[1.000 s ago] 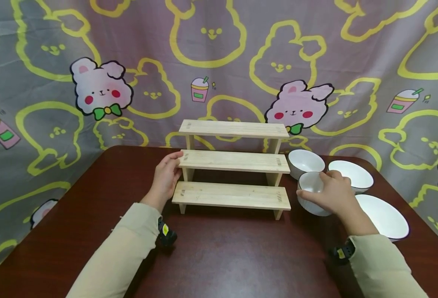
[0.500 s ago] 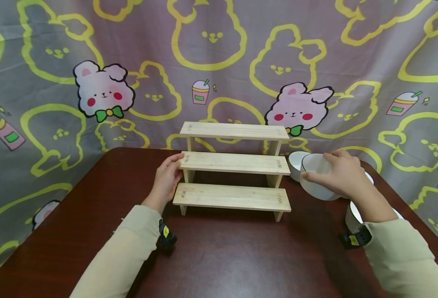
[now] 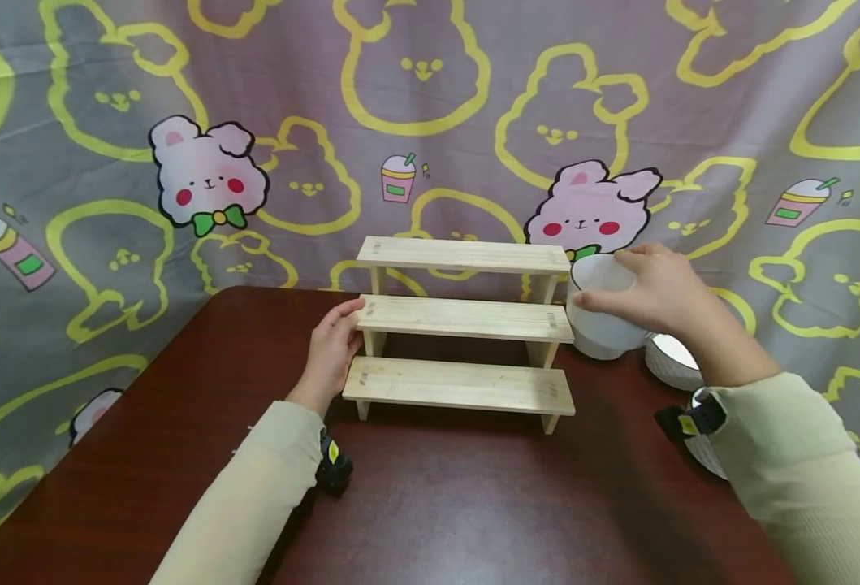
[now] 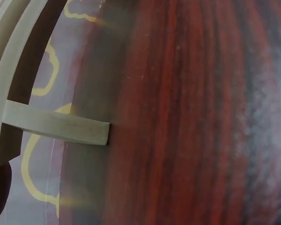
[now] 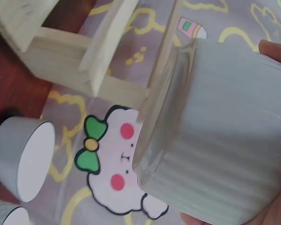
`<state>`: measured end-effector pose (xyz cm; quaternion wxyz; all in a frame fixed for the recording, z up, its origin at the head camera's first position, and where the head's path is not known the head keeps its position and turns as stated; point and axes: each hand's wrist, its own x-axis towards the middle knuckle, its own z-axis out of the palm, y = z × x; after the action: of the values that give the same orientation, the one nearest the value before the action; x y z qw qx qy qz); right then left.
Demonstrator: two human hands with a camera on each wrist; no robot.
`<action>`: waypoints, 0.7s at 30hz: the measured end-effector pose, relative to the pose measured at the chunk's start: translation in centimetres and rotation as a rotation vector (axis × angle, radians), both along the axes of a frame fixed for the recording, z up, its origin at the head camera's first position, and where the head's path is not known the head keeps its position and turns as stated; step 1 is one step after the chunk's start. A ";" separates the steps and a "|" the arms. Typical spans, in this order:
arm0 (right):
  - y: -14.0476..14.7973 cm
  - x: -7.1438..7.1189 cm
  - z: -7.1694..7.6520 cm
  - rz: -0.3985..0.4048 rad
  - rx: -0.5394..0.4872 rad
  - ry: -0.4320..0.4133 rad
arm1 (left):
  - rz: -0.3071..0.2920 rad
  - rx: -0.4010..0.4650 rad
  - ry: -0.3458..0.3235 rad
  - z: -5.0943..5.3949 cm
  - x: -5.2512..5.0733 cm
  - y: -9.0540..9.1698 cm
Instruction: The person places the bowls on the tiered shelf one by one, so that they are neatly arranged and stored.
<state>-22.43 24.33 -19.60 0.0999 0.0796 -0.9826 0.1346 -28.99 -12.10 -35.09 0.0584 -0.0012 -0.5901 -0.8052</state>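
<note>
Gripping a white bowl [image 3: 607,327] off the table [image 3: 459,504], the right hand [image 3: 656,288] spreads thumb and fingers across it, beside the wooden stand [image 3: 464,317], whose left end the left hand [image 3: 331,351] holds. Keeping the bowl level and clear of the stand's edge seems wise. Showing are one stand with three shelves [image 3: 459,383], one held bowl and three other bowls [image 3: 667,370], partly hidden.

Ahead of you on worktop [image 3: 459,504]: tiered stand [image 3: 466,315] | behind: curtain [image 3: 291,65] | its left: your left hand [image 3: 330,349] | its right: standing bowls [image 3: 667,370], held bowl [image 5: 234,117] in your right hand [image 3: 663,292]
</note>
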 end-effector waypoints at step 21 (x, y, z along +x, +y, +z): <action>-5.6 -3.7 2.6 0.127 -0.068 0.018 | 0.055 -0.055 0.065 -1.0 -0.4 0.1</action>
<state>-26.11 18.76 -17.01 0.1028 0.1393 -0.9695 0.1734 -29.40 -12.00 -36.06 0.0997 -0.0131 -0.6097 -0.7862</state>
